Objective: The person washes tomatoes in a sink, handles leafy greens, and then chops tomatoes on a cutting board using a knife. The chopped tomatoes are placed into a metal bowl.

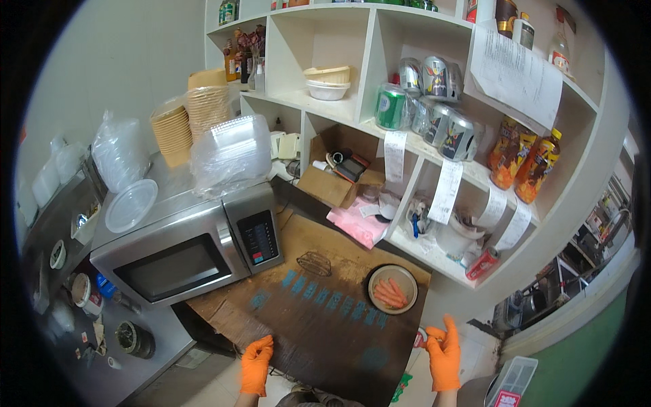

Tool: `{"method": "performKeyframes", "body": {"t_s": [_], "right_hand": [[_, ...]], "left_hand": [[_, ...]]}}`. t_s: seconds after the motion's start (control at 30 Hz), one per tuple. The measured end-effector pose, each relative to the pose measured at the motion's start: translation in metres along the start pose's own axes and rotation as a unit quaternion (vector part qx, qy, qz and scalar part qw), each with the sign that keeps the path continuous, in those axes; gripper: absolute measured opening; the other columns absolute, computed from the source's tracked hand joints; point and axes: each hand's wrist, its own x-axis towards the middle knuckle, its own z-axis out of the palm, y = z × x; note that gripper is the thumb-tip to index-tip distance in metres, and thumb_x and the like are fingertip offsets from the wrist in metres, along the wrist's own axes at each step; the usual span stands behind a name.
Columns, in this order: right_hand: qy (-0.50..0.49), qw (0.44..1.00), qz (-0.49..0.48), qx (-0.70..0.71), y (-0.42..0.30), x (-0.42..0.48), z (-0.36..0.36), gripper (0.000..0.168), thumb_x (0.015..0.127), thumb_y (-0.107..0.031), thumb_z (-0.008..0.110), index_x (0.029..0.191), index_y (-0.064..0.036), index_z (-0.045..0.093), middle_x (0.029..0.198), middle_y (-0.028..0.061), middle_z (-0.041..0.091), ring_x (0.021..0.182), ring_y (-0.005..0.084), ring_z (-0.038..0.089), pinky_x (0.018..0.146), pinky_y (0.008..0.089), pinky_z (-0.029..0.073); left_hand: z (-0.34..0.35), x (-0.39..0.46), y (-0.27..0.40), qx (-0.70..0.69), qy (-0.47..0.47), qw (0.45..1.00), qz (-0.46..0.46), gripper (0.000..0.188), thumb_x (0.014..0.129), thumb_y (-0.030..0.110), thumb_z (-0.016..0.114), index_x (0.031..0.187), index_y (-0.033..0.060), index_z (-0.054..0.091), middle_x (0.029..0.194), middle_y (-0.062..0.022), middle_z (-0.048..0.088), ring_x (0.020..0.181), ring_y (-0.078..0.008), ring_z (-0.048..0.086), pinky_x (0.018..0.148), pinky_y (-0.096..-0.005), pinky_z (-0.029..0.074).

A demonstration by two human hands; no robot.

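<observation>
My left hand (pixel 257 365), in an orange glove, is at the near left edge of a cardboard-covered table (pixel 305 330). Its fingers are curled, and I cannot tell whether anything is between them. My right hand (pixel 443 353), gloved in orange too, is past the table's right edge with the index finger raised and the others bent, holding nothing that I can see. A small red and white round item (pixel 420 338) shows beside its fingers; whether they touch is unclear. Beyond that hand, a round bowl (pixel 375 274) with several peeled carrots (pixel 390 293) rests on the table.
A steel microwave oven (pixel 173 264) stands at the left, with plastic containers (pixel 234 152) and stacked paper bowls (pixel 170 129) on top. White shelving (pixel 330 114) behind holds drink cans (pixel 390 107), bottles and a cardboard box (pixel 325 188). A dark jar (pixel 135 340) sits on the left steel counter.
</observation>
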Motion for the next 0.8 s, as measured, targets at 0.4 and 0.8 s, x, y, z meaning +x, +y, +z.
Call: {"method": "performKeyframes", "body": {"t_s": [0.4, 0.8], "right_hand": [[-0.039, 0.981, 0.112, -0.154, -0.023, -0.115, 0.058, 0.043, 0.110, -0.040, 0.048, 0.128, -0.008, 0.070, 0.068, -0.0007, 0.060, 0.054, 0.0104, 0.055, 0.055, 0.0265, 0.049], [-0.201, 0.901, 0.210, -0.322, -0.065, -0.182, 0.129, 0.070, 0.104, -0.057, 0.044, 0.160, -0.015, 0.038, 0.107, 0.0067, 0.078, 0.074, 0.0206, 0.070, 0.075, 0.0338, 0.056]], "left_hand": [[-0.045, -0.025, -0.008, -0.025, -0.117, 0.986, -0.112, 0.028, 0.101, 0.007, 0.065, 0.126, -0.0059, 0.067, 0.116, -0.0111, 0.073, 0.105, -0.0168, 0.068, 0.098, -0.0292, 0.053], [-0.089, -0.013, -0.001, 0.089, -0.186, 0.972, -0.111, 0.029, 0.102, 0.007, 0.062, 0.130, -0.0018, 0.066, 0.120, -0.0084, 0.072, 0.106, -0.0135, 0.066, 0.096, -0.0265, 0.052]]}}
